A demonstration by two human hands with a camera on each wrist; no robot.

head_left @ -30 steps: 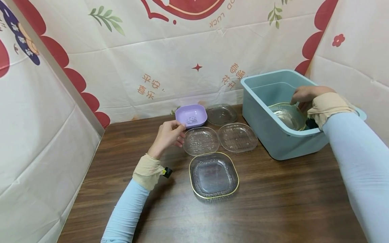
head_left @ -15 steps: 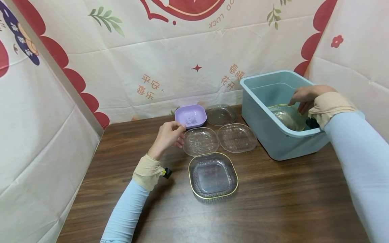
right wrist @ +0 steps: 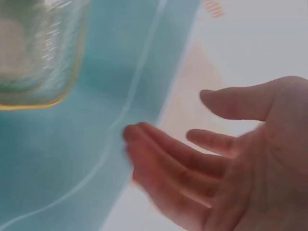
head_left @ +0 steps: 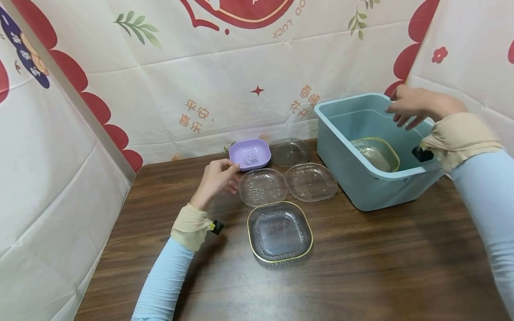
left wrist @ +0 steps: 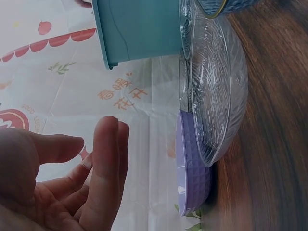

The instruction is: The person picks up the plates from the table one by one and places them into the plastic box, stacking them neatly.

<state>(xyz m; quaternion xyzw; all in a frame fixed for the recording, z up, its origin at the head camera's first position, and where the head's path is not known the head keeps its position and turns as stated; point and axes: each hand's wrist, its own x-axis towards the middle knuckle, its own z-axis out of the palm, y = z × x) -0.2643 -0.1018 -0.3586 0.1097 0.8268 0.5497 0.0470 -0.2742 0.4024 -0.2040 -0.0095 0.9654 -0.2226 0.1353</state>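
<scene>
R hand hovering abv blue tub, fingers apart; gold-rimmed clear bowl lying inside, R's 7–8 o'clk. L hand well off, thumb/fingers also apart.

Backdrop cloth, left of its middle: I read 平安 above 喜乐 in orange characters, with small marks beside them.
Backdrop cloth, nearer the tub: I read 春暖 above 花开 in matching orange lettering; my left wrist view shows these words again, tilted.
Red emblem, top of the cloth: I make out "OD LUCK" in a curved line of letters at its lower right, the start cut off by my head view's edge.
Dark blue strip, cloth on my left: it bears pale characters too unclear for me to read.
Purple bowl: I see a panda picture inside; any writing there is too small.
</scene>
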